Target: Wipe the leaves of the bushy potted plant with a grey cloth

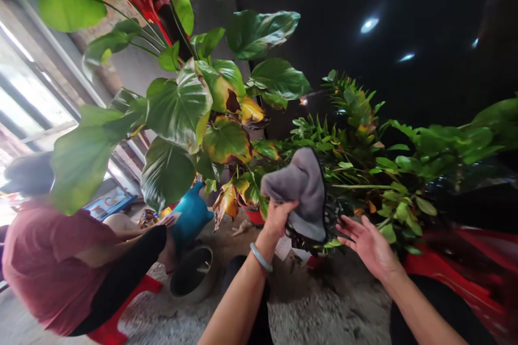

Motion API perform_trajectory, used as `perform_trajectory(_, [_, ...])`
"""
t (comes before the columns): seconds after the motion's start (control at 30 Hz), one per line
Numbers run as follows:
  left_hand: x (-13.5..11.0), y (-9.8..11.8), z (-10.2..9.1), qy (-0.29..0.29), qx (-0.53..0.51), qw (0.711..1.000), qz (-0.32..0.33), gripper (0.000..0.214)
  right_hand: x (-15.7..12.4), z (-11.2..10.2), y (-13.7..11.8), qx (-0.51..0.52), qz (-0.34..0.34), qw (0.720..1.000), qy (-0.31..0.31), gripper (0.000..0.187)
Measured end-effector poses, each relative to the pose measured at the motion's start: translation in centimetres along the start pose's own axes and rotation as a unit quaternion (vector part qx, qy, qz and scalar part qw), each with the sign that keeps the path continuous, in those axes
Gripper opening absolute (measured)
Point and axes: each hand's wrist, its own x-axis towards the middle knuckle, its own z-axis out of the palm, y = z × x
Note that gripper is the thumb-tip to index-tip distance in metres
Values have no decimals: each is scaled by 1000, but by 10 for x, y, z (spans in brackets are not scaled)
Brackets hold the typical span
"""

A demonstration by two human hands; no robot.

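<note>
My left hand (280,216), with a pale bangle on its wrist, grips a grey cloth (301,188) with a dark edge. The cloth is bunched and stands up in front of the leafy plants. Off to the right, my right hand (370,242) is held with fingers apart and nothing in it, close to the low green foliage (399,215). Left of the cloth is a big-leaved plant (180,105); some of its lower leaves (227,143) are yellow and brown. Part of a red pot (254,215) shows below those leaves.
A person (60,253) in a reddish shirt sits at the left on a red stool (129,302). Near them are a round dark bucket (194,275) and a blue object (190,213). A shiny black panel (343,27) rises behind the plants. Something red (457,269) lies at the lower right.
</note>
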Motion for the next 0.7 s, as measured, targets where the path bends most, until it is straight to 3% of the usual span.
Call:
perform_trajectory(0.13, [-25,-38,-28,-75,108,987,-95,25,-2,1,-1,-9,5,1000,16,36])
perform_trajectory(0.23, [-37,-25,-46,-94,80,986,-108,36,-4,1,-3,-7,10,1000,7,37])
perform_trajectory(0.37, [-10,24,-41,8,-60,998,-31,37,-5,4,-4,9,15,1000,3,40])
perform_trajectory(0.47, [15,35,-29,112,-139,984,21,38,-6,8,-4,7,15,1000,14,40])
perform_trajectory(0.53, [14,18,-28,154,-123,980,8,41,-7,9,-4,6,16,1000,22,38])
perform_trajectory(0.7, [-39,-51,-53,207,-42,963,-166,40,-8,6,-6,5,17,999,28,33])
